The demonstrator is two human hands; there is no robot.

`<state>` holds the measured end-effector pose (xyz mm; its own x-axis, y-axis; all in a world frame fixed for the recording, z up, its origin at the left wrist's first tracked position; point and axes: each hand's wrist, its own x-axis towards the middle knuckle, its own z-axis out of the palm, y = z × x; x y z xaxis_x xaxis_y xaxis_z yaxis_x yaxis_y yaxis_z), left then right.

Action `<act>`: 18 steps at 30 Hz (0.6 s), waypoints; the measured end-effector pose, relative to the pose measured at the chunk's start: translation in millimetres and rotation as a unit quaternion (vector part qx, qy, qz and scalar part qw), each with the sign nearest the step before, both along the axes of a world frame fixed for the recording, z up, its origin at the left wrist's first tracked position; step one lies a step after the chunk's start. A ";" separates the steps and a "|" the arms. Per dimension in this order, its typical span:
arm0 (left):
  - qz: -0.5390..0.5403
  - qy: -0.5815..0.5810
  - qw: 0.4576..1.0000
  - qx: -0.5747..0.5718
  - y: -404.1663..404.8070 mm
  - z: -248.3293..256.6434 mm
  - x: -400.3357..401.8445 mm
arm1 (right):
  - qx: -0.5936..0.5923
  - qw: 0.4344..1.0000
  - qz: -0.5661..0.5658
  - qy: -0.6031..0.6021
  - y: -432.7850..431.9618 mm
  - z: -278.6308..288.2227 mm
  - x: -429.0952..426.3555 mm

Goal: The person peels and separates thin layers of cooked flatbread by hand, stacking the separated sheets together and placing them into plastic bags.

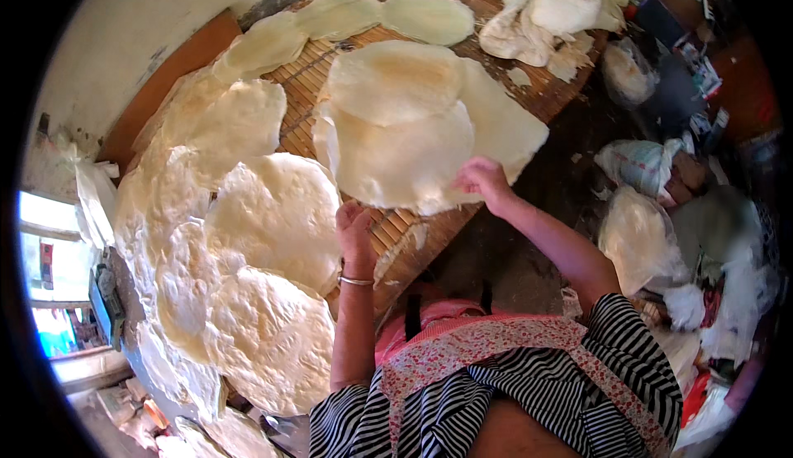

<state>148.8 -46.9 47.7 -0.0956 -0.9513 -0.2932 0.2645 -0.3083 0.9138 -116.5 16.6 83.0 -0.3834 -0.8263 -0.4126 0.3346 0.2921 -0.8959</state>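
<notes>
Several thin, pale round sheets (396, 148) overlap on a bamboo-slat mat (300, 95) before me. My right hand (480, 179) is at the lower right edge of this overlapping group, fingers bent; whether they pinch the sheet is not plain. My left hand (355, 229), with a bangle at the wrist, is loosely curled at the group's lower left edge, beside a wrinkled round sheet (272, 216). Its fingertips are partly hidden, so I cannot tell whether it holds an edge. Another bumpy sheet (272, 340) lies nearer me at the left.
More sheets (427, 18) line the table's far side. A crumpled pale cloth (545, 18) lies at the far right, near torn scraps (570, 55). Stuffed plastic bags (638, 238) crowd the floor on the right. A wall (155, 30) and a window (59, 272) bound the left.
</notes>
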 end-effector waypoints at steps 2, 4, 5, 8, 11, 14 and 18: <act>-0.027 -0.206 0.971 -0.122 -26.1 22.2 -22.3 | 0.001 0.997 -0.068 -0.032 -40.7 -14.7 -19.5; -0.051 -0.347 0.905 -0.243 -53.1 29.5 -30.0 | -0.007 0.992 -0.117 -0.051 -77.3 -31.0 -34.1; -0.044 -0.401 0.876 -0.266 -67.2 21.6 -30.4 | -0.017 0.991 -0.120 -0.059 -92.9 -42.0 -40.4; -0.040 -0.510 0.828 -0.232 -104.3 1.7 -30.5 | -0.035 0.985 -0.141 -0.089 -129.3 -77.5 -60.1; -0.042 -0.474 0.871 -0.125 -133.0 -33.9 -9.1 | -0.015 0.975 -0.162 -0.154 -161.0 -86.9 -64.0; -0.038 -0.599 0.792 -0.113 -141.2 -3.2 -41.3 | 0.019 0.957 -0.200 -0.210 -171.9 -84.9 -87.7; -0.017 -0.571 0.819 -0.041 -161.7 -22.3 -31.2 | 0.029 0.955 -0.188 -0.227 -201.2 -73.4 -78.9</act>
<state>117.7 -208.6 25.4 0.1705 -0.9747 -0.1447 -0.7857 -0.2231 0.5769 -195.4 -184.6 9.6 -0.4193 -0.6357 -0.6481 0.7760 0.1195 -0.6193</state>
